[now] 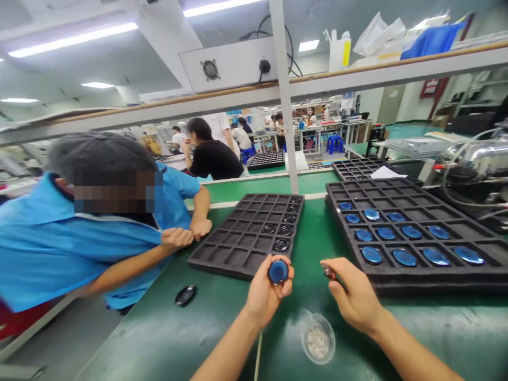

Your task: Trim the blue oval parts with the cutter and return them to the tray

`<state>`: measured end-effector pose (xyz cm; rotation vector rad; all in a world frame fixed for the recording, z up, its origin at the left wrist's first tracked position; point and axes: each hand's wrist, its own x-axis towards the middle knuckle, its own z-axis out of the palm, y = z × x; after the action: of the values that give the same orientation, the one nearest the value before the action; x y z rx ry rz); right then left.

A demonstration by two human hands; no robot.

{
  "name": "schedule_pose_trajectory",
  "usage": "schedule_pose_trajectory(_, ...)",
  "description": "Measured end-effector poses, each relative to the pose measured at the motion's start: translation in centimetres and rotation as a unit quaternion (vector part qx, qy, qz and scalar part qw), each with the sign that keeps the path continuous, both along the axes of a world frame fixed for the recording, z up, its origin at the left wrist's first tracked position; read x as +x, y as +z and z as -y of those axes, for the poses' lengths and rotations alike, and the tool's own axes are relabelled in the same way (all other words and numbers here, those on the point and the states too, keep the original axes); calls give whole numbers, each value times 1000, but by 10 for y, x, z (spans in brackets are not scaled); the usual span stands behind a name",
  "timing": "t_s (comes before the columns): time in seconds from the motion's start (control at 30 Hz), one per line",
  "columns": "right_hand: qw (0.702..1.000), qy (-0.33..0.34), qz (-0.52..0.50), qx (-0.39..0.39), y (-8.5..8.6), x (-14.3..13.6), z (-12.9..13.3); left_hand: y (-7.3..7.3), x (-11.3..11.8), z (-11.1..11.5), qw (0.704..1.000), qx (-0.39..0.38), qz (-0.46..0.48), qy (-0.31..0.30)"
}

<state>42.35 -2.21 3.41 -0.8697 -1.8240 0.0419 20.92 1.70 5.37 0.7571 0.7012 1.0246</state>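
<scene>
My left hand (268,296) holds a round blue-faced disc (278,271) in its curled fingers, blue side up, near the front edge of the left black tray (226,267). To its right, my right hand (353,293) pinches a small dark, shiny piece (327,270) between thumb and fingers; the two hands are apart. Below and between them stands a clear round cup (318,339) with small, clear-looking pieces inside. The right black tray (428,286) carries several blue discs (405,257) in its compartments. Several black round parts (281,245) sit in the left tray's right side.
A person in a blue shirt and dark cap (103,159) leans on the table at the left, hands near the left tray. A black oval part (185,296) lies on the green table (159,338). A metal post (283,95) rises behind the trays.
</scene>
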Motion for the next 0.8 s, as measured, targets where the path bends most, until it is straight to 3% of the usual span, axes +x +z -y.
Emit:
schedule_pose_trajectory(0.07,999,-7,25,-18,2,-2,0,-1,27,-6,999,-10,34,-32)
schedule_pose_trajectory(0.17,997,-19,54,-49,1,-5,1,-10,43,-6,999,-11,41,-28)
schedule_pose_trajectory(0.37,993,-23,77,-82,-3,-10,3,-17,27,2,998,-14,39,-39)
schedule_pose_trajectory(0.57,995,-9,68,-73,-4,-11,3,-20,24,-4,991,-60,117,-38)
schedule_pose_trajectory(0.7,996,-7,62,-69,-9,-10,3,-31,32,-4,995,-76,58,7)
schedule_pose_trajectory(0.8,995,-11,70,-63,-14,-10,2,-37,34,-3,1000,-19,-18,-16)
